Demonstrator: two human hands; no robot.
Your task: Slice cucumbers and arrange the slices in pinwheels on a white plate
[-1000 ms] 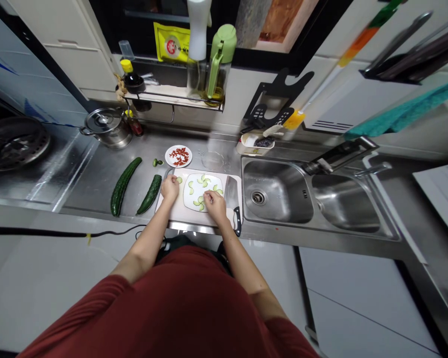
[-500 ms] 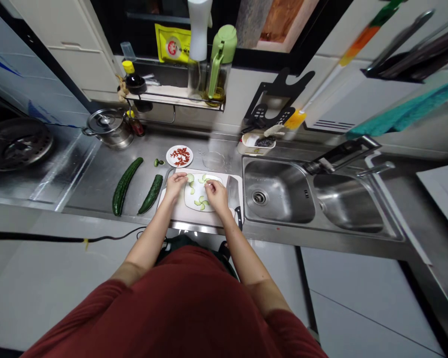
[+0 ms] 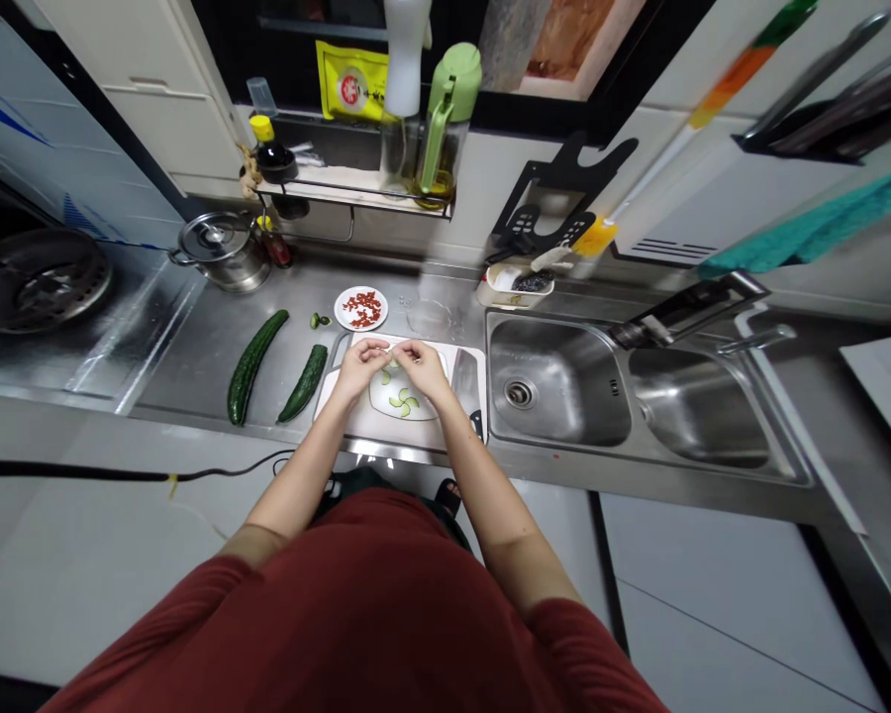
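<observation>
Over the white plate (image 3: 425,404), my left hand (image 3: 362,368) and my right hand (image 3: 422,368) meet fingertip to fingertip. Both are closed in a pinch on a thin pale-green cucumber slice (image 3: 394,362), partly hidden by the fingers. Several cucumber slices form a pinwheel (image 3: 404,401) near the front of the plate; other slices lie behind it, partly covered by my hands. Beneath the plate is a light cutting board (image 3: 375,428). A knife (image 3: 464,376) rests along the board's right side, its dark handle partly behind my right forearm.
To the left lie a long cucumber (image 3: 256,366) and a cut cucumber (image 3: 304,383), with small cucumber ends (image 3: 319,321) behind. A small plate (image 3: 340,315) holds red pieces. The double sink (image 3: 556,381) is at the right, a lidded pot (image 3: 227,253) back left.
My right hand has moved left and away from me to meet my left hand at the slice. My left hand has shifted slightly right. The camera view has also shifted a little.
</observation>
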